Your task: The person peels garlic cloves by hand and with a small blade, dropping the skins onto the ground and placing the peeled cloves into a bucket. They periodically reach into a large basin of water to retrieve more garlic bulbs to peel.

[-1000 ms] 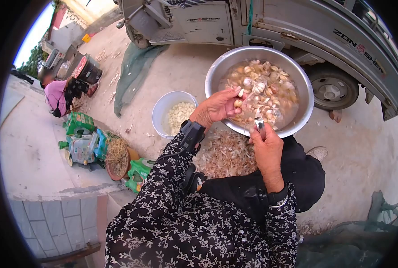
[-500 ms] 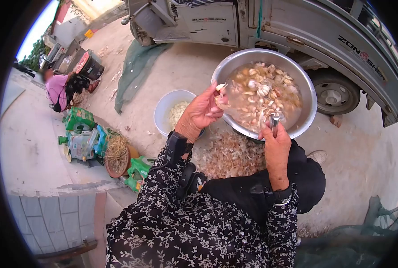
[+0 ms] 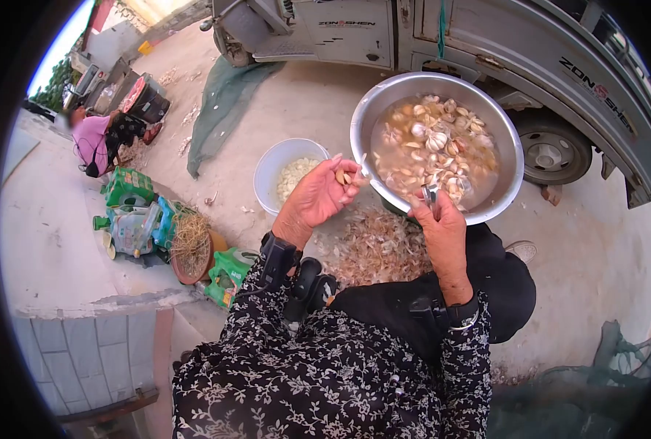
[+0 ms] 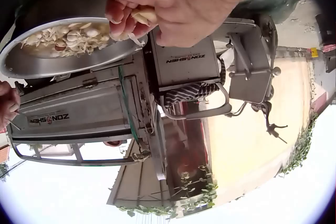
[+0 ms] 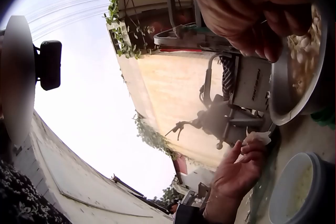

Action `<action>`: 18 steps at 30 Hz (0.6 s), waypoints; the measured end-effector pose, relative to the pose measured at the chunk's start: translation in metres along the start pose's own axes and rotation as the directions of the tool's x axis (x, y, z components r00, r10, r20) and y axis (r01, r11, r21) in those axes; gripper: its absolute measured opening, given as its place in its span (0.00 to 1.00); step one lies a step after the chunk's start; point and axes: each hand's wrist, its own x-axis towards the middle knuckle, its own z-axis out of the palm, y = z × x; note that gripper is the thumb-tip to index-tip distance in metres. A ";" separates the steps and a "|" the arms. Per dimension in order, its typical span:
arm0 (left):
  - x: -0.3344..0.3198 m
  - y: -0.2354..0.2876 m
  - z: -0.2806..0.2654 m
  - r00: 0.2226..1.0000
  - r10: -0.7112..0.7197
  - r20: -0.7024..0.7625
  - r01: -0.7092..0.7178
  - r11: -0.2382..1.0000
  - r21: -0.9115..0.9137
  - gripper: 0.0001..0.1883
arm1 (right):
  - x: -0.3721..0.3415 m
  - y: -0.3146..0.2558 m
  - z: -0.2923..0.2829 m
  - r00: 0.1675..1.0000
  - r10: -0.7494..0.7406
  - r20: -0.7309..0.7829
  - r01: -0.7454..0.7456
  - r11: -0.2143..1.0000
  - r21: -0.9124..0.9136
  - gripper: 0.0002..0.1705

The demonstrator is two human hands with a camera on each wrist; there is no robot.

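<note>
In the head view the left hand (image 3: pixel 317 192) holds garlic cloves (image 3: pixel 343 176) in curled fingers, between the white bucket (image 3: pixel 265 172) and the metal basin (image 3: pixel 512 172). The left wrist view shows a clove (image 4: pixel 145 16) pinched by that hand (image 4: pixel 178 3). At the basin's near rim, the right hand (image 3: pixel 445 241) grips a small metal tool (image 3: pixel 429 194), probably a knife. Garlic bulbs and cloves (image 3: pixel 435 140) lie in cloudy water in the basin. Peeled cloves (image 3: pixel 296 173) are in the bucket.
Garlic skins (image 3: pixel 377 249) are heaped on the ground below the basin. A grey vehicle (image 3: pixel 516 44) stands behind it. Green-wrapped bottles (image 3: pixel 129 186) and a straw-filled pot (image 3: pixel 192 256) are at left. Another person in pink (image 3: pixel 91 143) sits farther back.
The left hand has moved left and away from over the basin, with cloves still in its fingers. The right hand stays near the rim, holding the tool.
</note>
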 end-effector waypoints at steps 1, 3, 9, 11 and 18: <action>-0.001 -0.007 0.013 1.000 -0.014 0.007 0.014 1.000 -0.007 0.19 | 0.000 -0.001 0.003 0.999 -0.010 0.034 0.014 0.993 -0.114 0.14; -0.005 -0.020 0.031 0.994 -0.058 0.093 0.042 0.984 0.170 0.20 | -0.004 0.004 0.019 0.998 -0.049 0.047 0.049 0.999 0.000 0.14; -0.009 -0.035 0.041 0.985 -0.105 0.138 0.066 0.962 0.264 0.17 | -0.003 -0.004 0.008 0.999 -0.033 0.033 0.035 0.998 -0.057 0.10; -0.009 -0.038 0.044 0.982 -0.143 0.125 0.117 0.973 0.197 0.18 | -0.005 -0.002 0.005 1.000 0.011 0.024 -0.014 0.994 0.111 0.08; 0.007 -0.038 0.024 0.996 -0.038 0.077 0.021 0.977 0.213 0.19 | -0.012 -0.014 -0.004 0.992 0.081 -0.093 -0.056 0.968 0.245 0.06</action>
